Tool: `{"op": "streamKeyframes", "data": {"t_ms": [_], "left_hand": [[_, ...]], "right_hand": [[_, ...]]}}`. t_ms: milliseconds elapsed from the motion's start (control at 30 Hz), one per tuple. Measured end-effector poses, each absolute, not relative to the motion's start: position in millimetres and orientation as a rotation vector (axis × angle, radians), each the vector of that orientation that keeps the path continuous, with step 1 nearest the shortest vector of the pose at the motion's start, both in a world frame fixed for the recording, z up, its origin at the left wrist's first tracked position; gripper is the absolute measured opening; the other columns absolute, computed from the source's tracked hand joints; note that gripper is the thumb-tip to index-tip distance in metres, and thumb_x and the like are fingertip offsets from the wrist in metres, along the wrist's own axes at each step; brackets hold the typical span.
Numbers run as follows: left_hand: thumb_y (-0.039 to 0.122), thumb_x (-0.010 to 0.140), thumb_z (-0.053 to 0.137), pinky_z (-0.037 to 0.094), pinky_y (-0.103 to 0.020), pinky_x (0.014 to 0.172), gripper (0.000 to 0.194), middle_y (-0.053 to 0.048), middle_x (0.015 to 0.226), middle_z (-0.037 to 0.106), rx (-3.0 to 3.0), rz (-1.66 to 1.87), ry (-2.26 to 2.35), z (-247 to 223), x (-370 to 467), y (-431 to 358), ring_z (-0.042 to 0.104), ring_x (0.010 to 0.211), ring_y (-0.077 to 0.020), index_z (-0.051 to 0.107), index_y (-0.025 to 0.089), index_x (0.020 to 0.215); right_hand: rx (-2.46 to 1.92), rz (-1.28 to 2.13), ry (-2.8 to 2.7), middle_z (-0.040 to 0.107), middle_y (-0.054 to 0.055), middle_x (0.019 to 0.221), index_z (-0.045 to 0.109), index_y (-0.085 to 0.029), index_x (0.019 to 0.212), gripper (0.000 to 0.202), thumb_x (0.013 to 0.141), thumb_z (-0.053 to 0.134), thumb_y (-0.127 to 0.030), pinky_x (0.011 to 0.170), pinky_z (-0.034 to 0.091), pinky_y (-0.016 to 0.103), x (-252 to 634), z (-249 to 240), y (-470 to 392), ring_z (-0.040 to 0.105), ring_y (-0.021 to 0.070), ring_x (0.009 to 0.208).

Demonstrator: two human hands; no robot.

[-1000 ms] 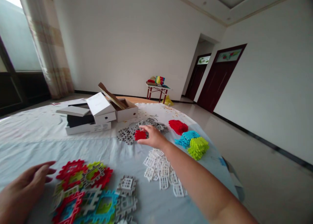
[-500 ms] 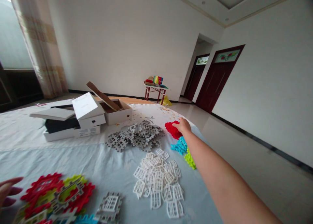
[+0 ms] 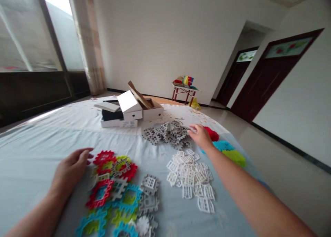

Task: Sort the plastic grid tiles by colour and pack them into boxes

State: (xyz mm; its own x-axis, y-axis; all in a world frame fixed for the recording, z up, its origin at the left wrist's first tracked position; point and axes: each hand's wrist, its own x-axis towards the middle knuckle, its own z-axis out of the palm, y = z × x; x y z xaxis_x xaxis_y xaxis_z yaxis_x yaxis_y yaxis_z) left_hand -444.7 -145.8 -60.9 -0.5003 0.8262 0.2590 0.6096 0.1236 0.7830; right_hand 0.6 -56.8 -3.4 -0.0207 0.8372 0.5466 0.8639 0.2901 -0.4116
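My left hand (image 3: 71, 168) rests beside a mixed pile of red, lime, blue and grey toothed plastic building pieces (image 3: 103, 192). Its fingers are loosely apart at the pile's far left edge, with nothing in them. Over the right edge of a heap of grey lattice pieces (image 3: 169, 135) hovers my right hand (image 3: 201, 136), fingers slightly spread and no piece visible in them. Red pieces (image 3: 212, 133) lie just past that hand. Blue pieces (image 3: 223, 146) and lime pieces (image 3: 236, 157) are partly behind its forearm. White window-shaped pieces (image 3: 190, 175) lie spread below the grey heap.
Open white boxes (image 3: 129, 106) and a brown-lined box (image 3: 155, 111) stand at the back of the round table. Grey square pieces (image 3: 149, 202) line the mixed pile's right side. A small side table (image 3: 184, 89) with colourful items stands by the wall.
My right hand has come off the red pieces and moved left toward the grey heap. My left hand now shows fully beside the mixed pile. The view has turned left and down.
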Motion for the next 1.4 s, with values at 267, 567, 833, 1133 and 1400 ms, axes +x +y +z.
{"op": "streamKeyframes", "data": {"t_ms": [267, 567, 833, 1133, 1400], "left_hand": [[0.044, 0.073, 0.042, 0.046, -0.024, 0.053, 0.037, -0.002, 0.07, 0.066, 1.408, 1.37, 2.04, -65, -440, -146, 0.06, 0.057, -0.0155, 0.062, 0.018, 0.092], [0.042, 0.077, 0.04, 0.046, -0.028, 0.074, 0.037, -0.005, 0.09, 0.07, 1.512, 1.203, 2.128, -66, -439, -147, 0.063, 0.084, -0.0206, 0.062, 0.022, 0.098], [0.046, 0.077, 0.038, 0.045, -0.026, 0.068, 0.041, -0.004, 0.085, 0.071, 1.694, 1.123, 2.003, -60, -426, -154, 0.063, 0.08, -0.0199, 0.064, 0.021, 0.095], [0.049, 0.076, 0.039, 0.044, -0.024, 0.067, 0.042, -0.003, 0.081, 0.071, 1.71, 1.1, 1.942, -60, -426, -151, 0.063, 0.077, -0.0192, 0.065, 0.02, 0.093], [0.052, 0.075, 0.04, 0.045, -0.023, 0.062, 0.044, -0.003, 0.078, 0.071, 1.726, 1.064, 1.924, -67, -434, -146, 0.064, 0.072, -0.0192, 0.064, 0.021, 0.094]], "right_hand": [[-0.938, 0.383, -2.407, 0.063, 0.006, 0.103, 0.063, -0.018, 0.101, 0.028, 0.073, 0.061, -0.021, 0.092, 0.039, 0.03, -138, -21, -126, 0.055, 0.0166, 0.1], [-0.784, 0.351, -2.711, 0.062, 0.006, 0.11, 0.06, -0.021, 0.109, 0.036, 0.073, 0.062, -0.02, 0.091, 0.038, 0.033, -185, -36, -135, 0.053, 0.0196, 0.104], [-0.844, 0.457, -2.516, 0.067, 0.005, 0.094, 0.065, -0.019, 0.097, 0.023, 0.087, 0.045, -0.026, 0.084, 0.041, 0.027, -164, -19, -144, 0.059, 0.0153, 0.091], [-1.267, 0.663, -2.296, 0.069, 0.006, 0.092, 0.066, -0.016, 0.096, 0.026, 0.082, 0.046, -0.023, 0.077, 0.045, 0.027, -140, -30, -118, 0.062, 0.018, 0.085], [-1.416, 0.392, -2.419, 0.061, 0.008, 0.104, 0.058, -0.02, 0.112, 0.059, 0.059, 0.071, -0.043, 0.084, 0.042, 0.032, -141, -37, -124, 0.056, 0.0231, 0.096]]}}
